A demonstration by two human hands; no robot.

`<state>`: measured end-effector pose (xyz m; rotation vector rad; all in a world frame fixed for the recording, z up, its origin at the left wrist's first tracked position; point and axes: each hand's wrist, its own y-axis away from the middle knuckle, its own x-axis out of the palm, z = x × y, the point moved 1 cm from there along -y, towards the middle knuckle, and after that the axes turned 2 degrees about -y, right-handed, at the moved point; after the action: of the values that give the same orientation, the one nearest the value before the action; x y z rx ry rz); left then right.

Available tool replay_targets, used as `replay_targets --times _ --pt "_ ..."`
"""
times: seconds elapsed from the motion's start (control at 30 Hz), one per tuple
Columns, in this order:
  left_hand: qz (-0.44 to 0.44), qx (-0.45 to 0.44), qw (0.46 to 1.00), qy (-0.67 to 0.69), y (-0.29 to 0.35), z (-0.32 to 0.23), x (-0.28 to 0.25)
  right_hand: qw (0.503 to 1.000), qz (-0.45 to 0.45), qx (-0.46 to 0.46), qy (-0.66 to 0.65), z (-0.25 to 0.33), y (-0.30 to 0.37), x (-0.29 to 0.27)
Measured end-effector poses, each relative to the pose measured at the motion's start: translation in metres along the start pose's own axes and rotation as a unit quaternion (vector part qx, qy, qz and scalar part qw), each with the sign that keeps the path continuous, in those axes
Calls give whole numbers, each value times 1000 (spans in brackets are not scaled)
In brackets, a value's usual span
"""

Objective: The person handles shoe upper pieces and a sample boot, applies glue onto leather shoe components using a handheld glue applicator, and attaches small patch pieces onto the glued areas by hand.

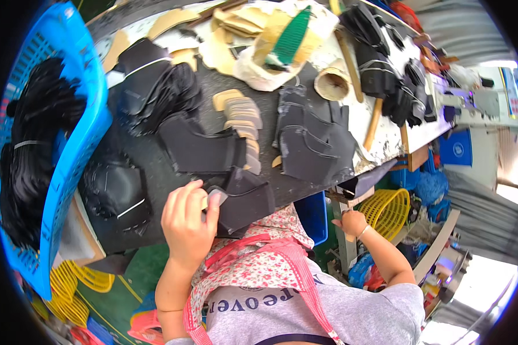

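Note:
My left hand (187, 221) is closed at the near table edge, thumb and fingers pinching a small pale piece (216, 195). That piece is just over a black cut panel (247, 204) lying at the edge. Beyond it rests a larger stack of black panels (198, 146). Alongside runs an overlapping row of small beige and grey pieces (244, 123). Off the table to the right, my right hand (353, 223) is closed, with a bit of something tan showing below it; what it grips is too small to make out. More black panels (313, 149) lie right of the row.
A blue basket (101, 109) of black pieces stands at the left. At the back are a green-topped brush-like thing (290, 37), a cardboard roll (331, 84) and tied black bundles (377, 72). A yellow basket (388, 210) sits below right, near a sewing machine (472, 100).

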<state>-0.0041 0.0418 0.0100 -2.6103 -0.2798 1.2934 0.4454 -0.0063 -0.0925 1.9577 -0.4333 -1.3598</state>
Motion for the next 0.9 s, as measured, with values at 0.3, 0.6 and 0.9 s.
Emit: replay_targets --times 0.3,0.6,0.9 --pt "13 58 998 14 -18 -15 12 794 -208 130 -556 -1 11 -77" --pt "251 66 885 387 -8 -137 88 474 -431 11 -768 44 15 -160" --pt "139 159 915 343 16 -144 163 542 -373 -13 -753 -8 -1 -176"
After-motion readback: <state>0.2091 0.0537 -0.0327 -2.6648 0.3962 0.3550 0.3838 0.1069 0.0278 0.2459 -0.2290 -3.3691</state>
